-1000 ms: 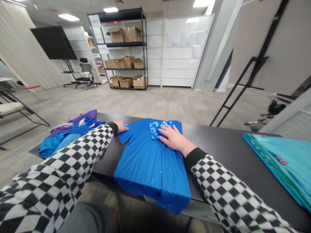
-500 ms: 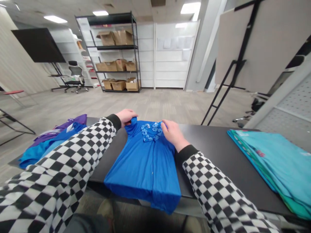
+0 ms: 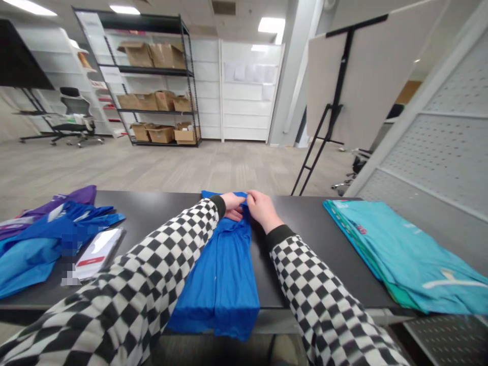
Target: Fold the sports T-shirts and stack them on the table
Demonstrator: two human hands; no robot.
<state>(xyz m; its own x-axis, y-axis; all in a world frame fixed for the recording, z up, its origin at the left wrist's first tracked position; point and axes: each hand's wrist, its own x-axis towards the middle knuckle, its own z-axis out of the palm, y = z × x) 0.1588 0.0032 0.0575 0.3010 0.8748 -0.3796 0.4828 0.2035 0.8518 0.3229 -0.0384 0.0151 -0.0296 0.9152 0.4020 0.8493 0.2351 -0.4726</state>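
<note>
A blue shirt (image 3: pixel 224 269) lies lengthwise on the black table, its lower end hanging over the front edge. It is narrower now, with its left side turned inward. My left hand (image 3: pixel 233 204) reaches to the shirt's far end, fingers closed on the cloth near the collar. Right beside it, my right hand (image 3: pixel 262 207) pinches the fabric at the upper right, thumb and fingers together. The two hands almost touch. The collar and its patterned patch are hidden behind my left hand and sleeve.
Folded turquoise shirts (image 3: pixel 396 244) are stacked at the table's right. Rumpled blue and purple garments (image 3: pixel 57 223) lie at the left, with a phone (image 3: pixel 99 251) beside them. Beyond the black table (image 3: pixel 297 244) stand a whiteboard stand (image 3: pixel 335 96) and a shelf of cardboard boxes (image 3: pixel 162 133).
My left hand has moved right, bringing the shirt's left side over toward my right hand. The shirt became narrower and its patterned collar area is covered. The view shifted right.
</note>
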